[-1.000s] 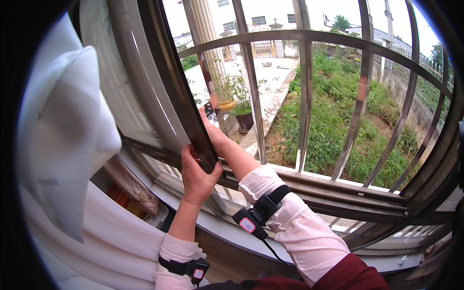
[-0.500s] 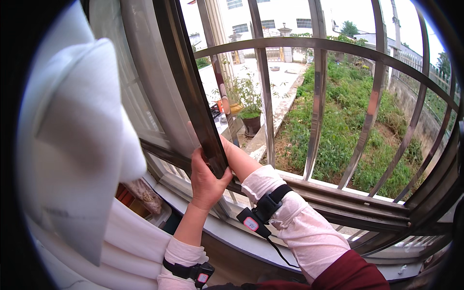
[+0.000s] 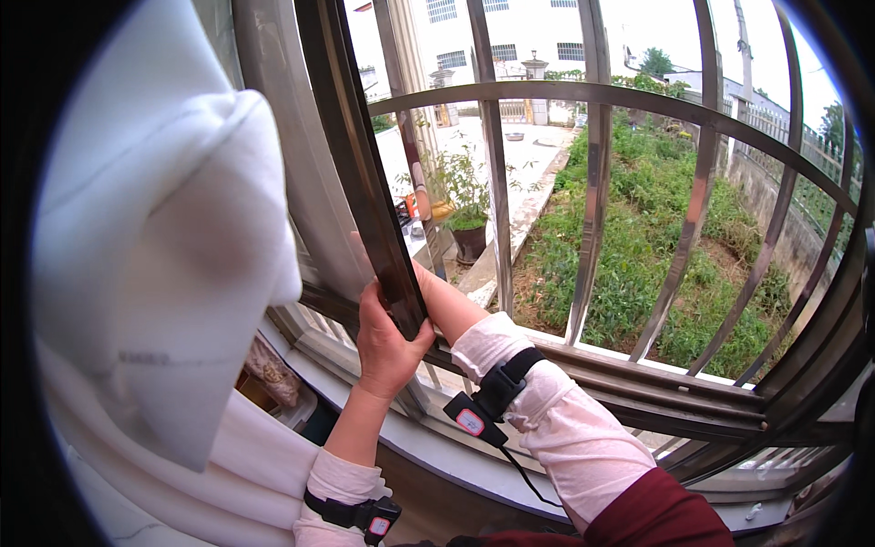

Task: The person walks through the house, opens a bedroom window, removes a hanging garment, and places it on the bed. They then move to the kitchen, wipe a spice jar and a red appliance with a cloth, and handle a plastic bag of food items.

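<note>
Gripping the dark metal window frame edge (image 3: 365, 182), the left hand (image 3: 387, 342) has its fingers (image 3: 372, 305) wrapped tight around it. The right hand is hidden behind that frame. Beyond stand shiny steel window bars (image 3: 592, 182); a white curtain (image 3: 173, 273) hangs left.

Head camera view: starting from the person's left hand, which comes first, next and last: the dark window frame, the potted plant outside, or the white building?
1. Dark window frame: gripped by the left hand.
2. Potted plant: outside, beyond the metal bars, up and right.
3. White building: far back, at the top.
</note>
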Demonstrator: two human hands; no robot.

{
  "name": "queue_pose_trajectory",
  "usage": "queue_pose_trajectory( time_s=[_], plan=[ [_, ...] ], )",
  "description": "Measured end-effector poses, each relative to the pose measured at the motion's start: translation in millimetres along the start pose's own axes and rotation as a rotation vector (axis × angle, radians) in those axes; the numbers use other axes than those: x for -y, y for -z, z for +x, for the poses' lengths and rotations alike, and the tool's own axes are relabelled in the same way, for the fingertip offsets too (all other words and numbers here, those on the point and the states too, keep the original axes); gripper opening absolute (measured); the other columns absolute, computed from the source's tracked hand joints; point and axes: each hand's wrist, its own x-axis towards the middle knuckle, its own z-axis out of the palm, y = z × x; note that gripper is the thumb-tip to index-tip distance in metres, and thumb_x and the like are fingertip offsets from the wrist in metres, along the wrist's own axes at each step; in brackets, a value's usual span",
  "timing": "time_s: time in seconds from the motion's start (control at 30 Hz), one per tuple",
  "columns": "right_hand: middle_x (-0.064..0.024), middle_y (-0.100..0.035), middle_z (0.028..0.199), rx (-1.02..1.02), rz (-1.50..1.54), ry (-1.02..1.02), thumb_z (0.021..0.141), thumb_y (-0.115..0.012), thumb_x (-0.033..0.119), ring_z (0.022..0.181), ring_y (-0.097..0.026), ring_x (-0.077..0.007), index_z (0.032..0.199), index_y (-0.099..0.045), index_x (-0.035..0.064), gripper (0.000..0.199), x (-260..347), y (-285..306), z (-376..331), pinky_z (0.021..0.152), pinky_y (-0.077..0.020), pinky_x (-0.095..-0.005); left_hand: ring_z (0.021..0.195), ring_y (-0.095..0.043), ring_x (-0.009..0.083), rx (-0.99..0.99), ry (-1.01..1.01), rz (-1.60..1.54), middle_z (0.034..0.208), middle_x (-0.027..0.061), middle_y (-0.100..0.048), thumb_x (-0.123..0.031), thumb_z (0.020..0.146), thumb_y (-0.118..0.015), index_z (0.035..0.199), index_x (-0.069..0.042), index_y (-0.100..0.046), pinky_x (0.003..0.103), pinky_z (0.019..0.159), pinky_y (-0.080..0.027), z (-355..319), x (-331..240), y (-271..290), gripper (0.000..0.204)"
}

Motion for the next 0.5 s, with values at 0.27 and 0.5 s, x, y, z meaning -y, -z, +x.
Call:
queue_pose_trajectory(
  time_s=[0.27, 0.5],
  plan=[
    [-0.0059, -0.06, 0.085, -0.13, -0.022, 0.092, 0.077, -0.018, 0.076, 0.079, -0.054, -0.0152, 0.117, -0.047, 0.0051, 0.086, -4.6, 15.3, -20.1, 0.07, -0.0414, -0.0299, 0.092, -0.052, 0.028, 0.005, 0.076, -0.084, 0.109, 0.0159, -0.045, -0.014, 0.063, -0.075, 0.123, -0.001, -0.029, 0.036, 0.079, -0.044, -2.7, -1.2, -0.2, 0.076],
    [-0.0082, -0.058, 0.073, -0.712, -0.255, 0.512, 0.093, -0.025, 0.05, 0.071, -0.054, -0.0155, 0.093, -0.055, 0.0012, 0.058, 40.0, 11.4, -93.5, 0.067, -0.0428, -0.0312, 0.089, -0.051, 0.0239, -0.028, 0.083, -0.144, 0.104, 0.0141, -0.047, -0.016, 0.066, -0.076, 0.119, -0.001, -0.032, 0.032, 0.075, -0.043, -1.1, -11.9, 0.9, 0.071]
  ],
)
